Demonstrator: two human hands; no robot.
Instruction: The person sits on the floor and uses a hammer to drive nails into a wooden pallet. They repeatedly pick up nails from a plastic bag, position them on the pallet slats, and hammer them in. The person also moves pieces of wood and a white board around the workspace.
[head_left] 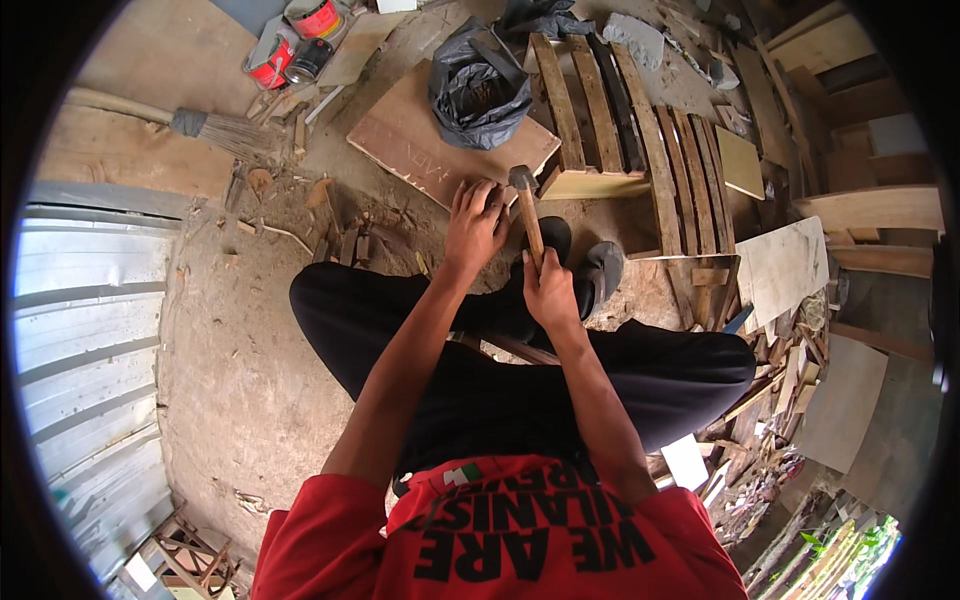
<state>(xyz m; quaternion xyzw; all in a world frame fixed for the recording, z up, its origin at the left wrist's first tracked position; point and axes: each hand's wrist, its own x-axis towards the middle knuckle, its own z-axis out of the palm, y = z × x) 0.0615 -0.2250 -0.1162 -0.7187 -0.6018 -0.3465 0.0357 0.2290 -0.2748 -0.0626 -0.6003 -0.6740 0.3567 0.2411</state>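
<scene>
I sit cross-legged on a dirt floor. My right hand (549,290) grips the wooden handle of a hammer (526,205), whose dark head is raised near the edge of a brown plywood board (420,140). My left hand (475,222) rests with curled fingers at the board's near edge, just left of the hammer head; whether it pinches anything small is hidden. A slatted wooden pallet piece (620,120) lies right of the board.
A black plastic bag (478,90) sits on the board. A broom (200,125) and paint cans (295,45) lie at the upper left. Corrugated metal sheet (80,330) borders the left. Wood scraps and boards (790,270) crowd the right.
</scene>
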